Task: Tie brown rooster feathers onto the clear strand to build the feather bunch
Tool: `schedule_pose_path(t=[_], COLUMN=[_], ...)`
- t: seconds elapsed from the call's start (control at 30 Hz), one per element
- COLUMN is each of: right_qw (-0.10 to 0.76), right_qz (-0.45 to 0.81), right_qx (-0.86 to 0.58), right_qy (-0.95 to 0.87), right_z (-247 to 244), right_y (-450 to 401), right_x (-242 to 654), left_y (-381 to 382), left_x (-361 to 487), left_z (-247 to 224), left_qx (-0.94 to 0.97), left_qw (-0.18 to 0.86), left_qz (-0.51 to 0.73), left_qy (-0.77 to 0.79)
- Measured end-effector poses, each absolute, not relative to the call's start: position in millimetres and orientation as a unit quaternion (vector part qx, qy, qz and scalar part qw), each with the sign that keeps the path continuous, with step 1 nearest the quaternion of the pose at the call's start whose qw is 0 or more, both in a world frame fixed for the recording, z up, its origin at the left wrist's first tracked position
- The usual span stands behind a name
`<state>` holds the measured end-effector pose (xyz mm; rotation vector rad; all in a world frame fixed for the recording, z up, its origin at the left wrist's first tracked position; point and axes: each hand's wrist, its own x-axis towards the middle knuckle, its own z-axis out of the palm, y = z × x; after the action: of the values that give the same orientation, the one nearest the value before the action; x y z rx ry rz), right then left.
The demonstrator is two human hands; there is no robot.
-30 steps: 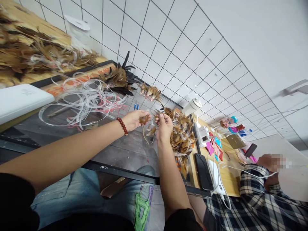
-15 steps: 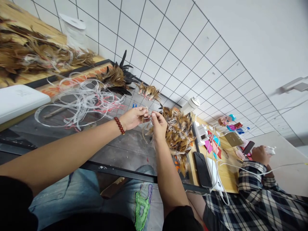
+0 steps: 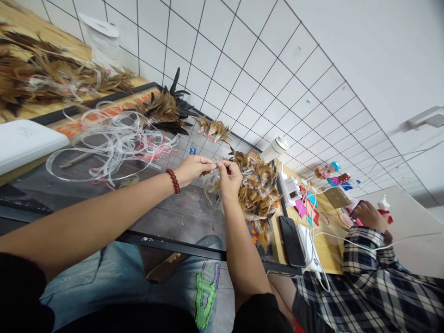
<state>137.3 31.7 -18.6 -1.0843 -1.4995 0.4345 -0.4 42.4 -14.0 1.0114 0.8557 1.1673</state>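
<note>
My left hand (image 3: 196, 169), with a red bead bracelet (image 3: 172, 181) at the wrist, is closed in a pinch. Its fingertips meet those of my right hand (image 3: 229, 179), also pinched, above the dark tabletop. Brown feather wisps (image 3: 210, 187) show just under the fingers; the small feather tuft in the pinch is mostly hidden. Right of my right hand lies a big heap of brown feathers (image 3: 258, 185). Beyond the hands are a few small tied feather bunches (image 3: 215, 131) and a blue clip-like object (image 3: 193, 150).
Tangled clear and pink ribbon (image 3: 121, 145) lies left, near a white box (image 3: 29, 145) and black-tipped feathers (image 3: 166, 108). More feathers (image 3: 52, 78) cover the far-left table. At right are a white bottle (image 3: 275, 148), a phone (image 3: 292, 240), cables and a co-worker's plaid sleeve (image 3: 364, 243).
My fingertips have drawn closer together, and the pale fluff visible between them before is now covered. The co-worker's hand has shifted slightly left, and a white figure beside it shows more clearly.
</note>
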Motion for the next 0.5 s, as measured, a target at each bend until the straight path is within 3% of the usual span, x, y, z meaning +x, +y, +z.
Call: schedule_pose_path(t=[0.17,0.37,0.5], right_qw=[0.556,0.236,0.191], right_qz=[0.203,0.294,0.274], right_qx=[-0.514,-0.528,-0.498], right_qy=[-0.621,-0.761,-0.800], right_z=[-11,-4,-7], right_y=[33,19,13], right_x=[149,160,153], left_y=[43,46,46], left_x=[-3,-6,-7], left_z=[-11,-8,-8], left_qx=[0.457,0.326,0.296], left_qw=[0.615,0.608,0.621], left_qz=[0.515,0.605,0.610], left_qy=[0.384,0.397,0.394])
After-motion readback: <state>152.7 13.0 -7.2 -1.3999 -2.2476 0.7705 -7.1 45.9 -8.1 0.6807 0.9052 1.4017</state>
